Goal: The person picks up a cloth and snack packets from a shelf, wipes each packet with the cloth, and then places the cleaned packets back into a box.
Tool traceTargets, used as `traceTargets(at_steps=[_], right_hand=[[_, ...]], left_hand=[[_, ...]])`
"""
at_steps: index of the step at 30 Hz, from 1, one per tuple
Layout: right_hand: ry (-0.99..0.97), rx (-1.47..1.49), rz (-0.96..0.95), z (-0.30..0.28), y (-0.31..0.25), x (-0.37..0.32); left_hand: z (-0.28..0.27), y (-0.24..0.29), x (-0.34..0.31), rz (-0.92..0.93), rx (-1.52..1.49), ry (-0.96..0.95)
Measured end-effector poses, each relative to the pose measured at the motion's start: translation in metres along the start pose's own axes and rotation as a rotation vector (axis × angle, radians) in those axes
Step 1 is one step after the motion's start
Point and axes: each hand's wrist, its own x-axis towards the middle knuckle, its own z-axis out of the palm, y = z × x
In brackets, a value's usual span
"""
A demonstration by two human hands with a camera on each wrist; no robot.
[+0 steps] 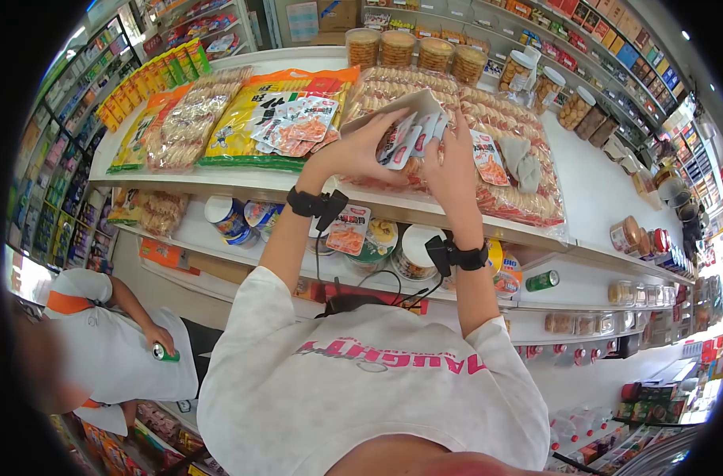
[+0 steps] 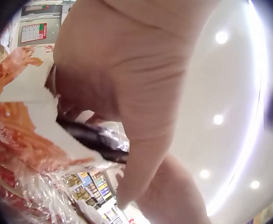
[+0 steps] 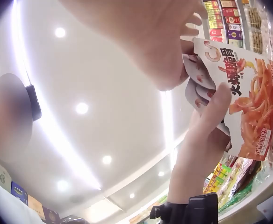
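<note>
A printed cardboard box (image 3: 255,105) stands open at the top, tilted over the bagged snacks on the counter. Several small white snack packets (image 1: 416,141) sit inside it. My left hand (image 1: 367,155) grips the box on its left side, thumb close to the packets. My right hand (image 1: 454,169) holds the box's right side, with its fingers by the rim and its thumb near the packets. Seen from the left wrist, the left hand (image 2: 122,70) hides much of the opening. Loose snack packets (image 1: 296,127) lie on a yellow bag left of the box; another packet (image 1: 489,159) lies to the right.
Large clear bags of snacks (image 1: 520,131) and a yellow bag (image 1: 246,131) cover the counter. Jars (image 1: 397,49) line its back. A grey cloth (image 1: 523,164) lies at right. Tubs (image 1: 413,252) fill the shelf below. A person (image 1: 131,341) with a green can stands at left.
</note>
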Motion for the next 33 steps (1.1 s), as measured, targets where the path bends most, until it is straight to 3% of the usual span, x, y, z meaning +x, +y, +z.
traceTargets(at_steps=[2, 5, 11, 17, 20, 24, 26, 33], right_hand=[[-0.078, 0.208, 0.08, -0.002, 0.004, 0.005], [-0.043, 0.411, 0.088, -0.004, -0.004, 0.008], [-0.034, 0.327, 0.002, -0.001, 0.01, 0.013], [-0.089, 0.079, 0.05, -0.014, 0.001, 0.01], [-0.005, 0.42, -0.018, -0.003, 0.003, 0.004], [-0.124, 0.44, 0.189, -0.011, -0.007, -0.003], [-0.184, 0.385, 0.285, -0.017, -0.009, -0.003], [-0.115, 0.325, 0.278, -0.013, -0.018, -0.011]], left_hand=[[0.004, -0.005, -0.001, 0.002, -0.045, 0.007], [0.006, -0.01, 0.002, 0.04, -0.093, 0.023], [0.009, -0.003, 0.003, 0.069, -0.104, 0.091], [0.01, -0.001, 0.005, 0.015, -0.234, 0.05], [0.004, -0.01, 0.006, -0.011, -0.232, -0.004], [0.003, -0.002, 0.002, 0.024, -0.159, -0.009], [0.006, -0.001, 0.001, 0.066, -0.131, 0.06], [0.022, 0.022, -0.01, 0.205, 0.197, 0.481]])
